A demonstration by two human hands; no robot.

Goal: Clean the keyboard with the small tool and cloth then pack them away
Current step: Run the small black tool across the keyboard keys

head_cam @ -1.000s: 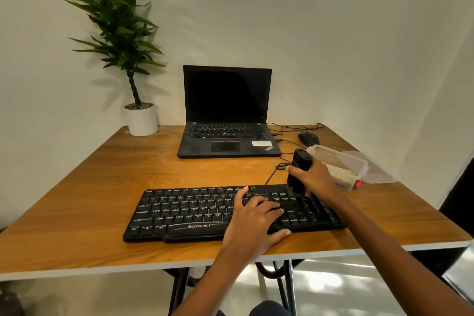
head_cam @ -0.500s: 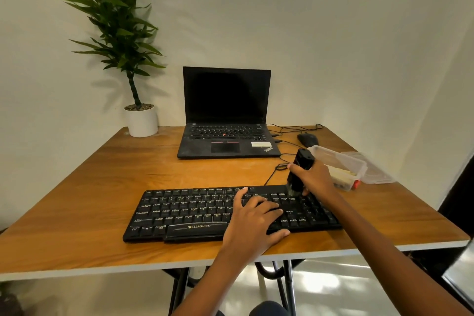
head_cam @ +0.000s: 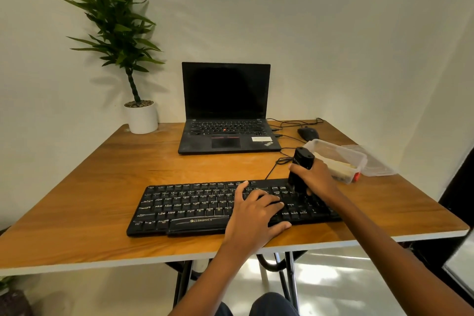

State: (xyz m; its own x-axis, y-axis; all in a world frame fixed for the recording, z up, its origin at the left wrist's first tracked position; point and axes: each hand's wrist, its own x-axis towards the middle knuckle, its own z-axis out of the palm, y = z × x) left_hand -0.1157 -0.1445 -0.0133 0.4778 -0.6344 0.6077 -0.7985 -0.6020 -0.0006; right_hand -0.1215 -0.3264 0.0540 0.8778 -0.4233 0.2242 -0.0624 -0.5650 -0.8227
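The right hand [head_cam: 316, 177] is gripping the small black tool [head_cam: 301, 161] upright on the right end of the keyboard [head_cam: 184, 205], lying near the bench's [head_cam: 102, 187] front edge, while the left hand [head_cam: 256, 215] is resting spread-fingered on its keys.

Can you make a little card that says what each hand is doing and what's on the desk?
left hand: flat on the keyboard
right hand: grips the small tool, upright on the right-side keys
clear box: open, behind right hand, lid beside it
laptop: open, dark screen, at the back
plant: back left corner
mouse: right of laptop
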